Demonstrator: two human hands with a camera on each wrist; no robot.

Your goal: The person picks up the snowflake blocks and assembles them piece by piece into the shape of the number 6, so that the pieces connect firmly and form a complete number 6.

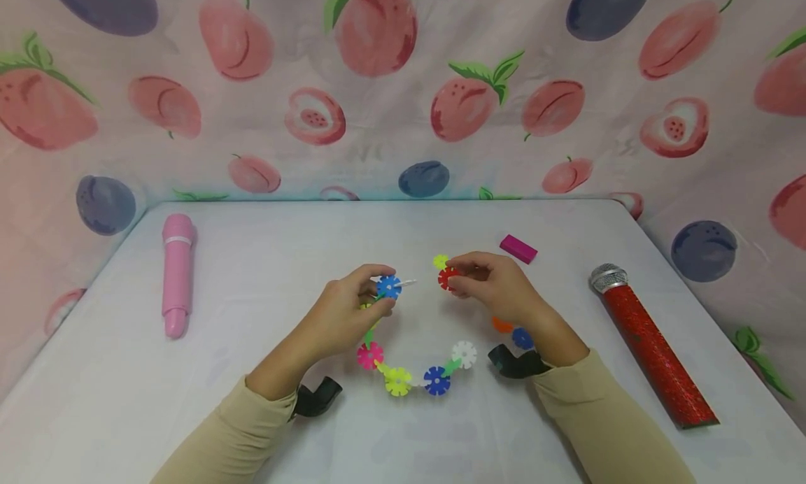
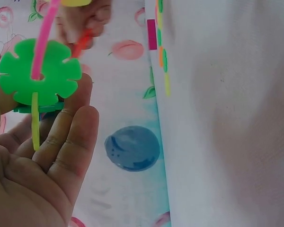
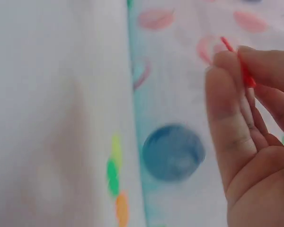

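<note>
The left hand is pinching the blue notched snowflake disc at the end of a multicoloured disc chain, which is curving below and between both grips. The right hand is pinching a red notched disc, with a yellow disc showing just beyond those fingertips and a magenta block lying farther off, past the knuckles.

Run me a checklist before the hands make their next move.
1. Left hand grips the light-blue disc: ok.
2. Right hand pinches the red disc: ok.
3. Red disc joined to the edge-on white piece: not ok, a gap shows.
4. Their slots lined up: cannot tell.
5. Red microphone clear of both hands: ok.
</note>
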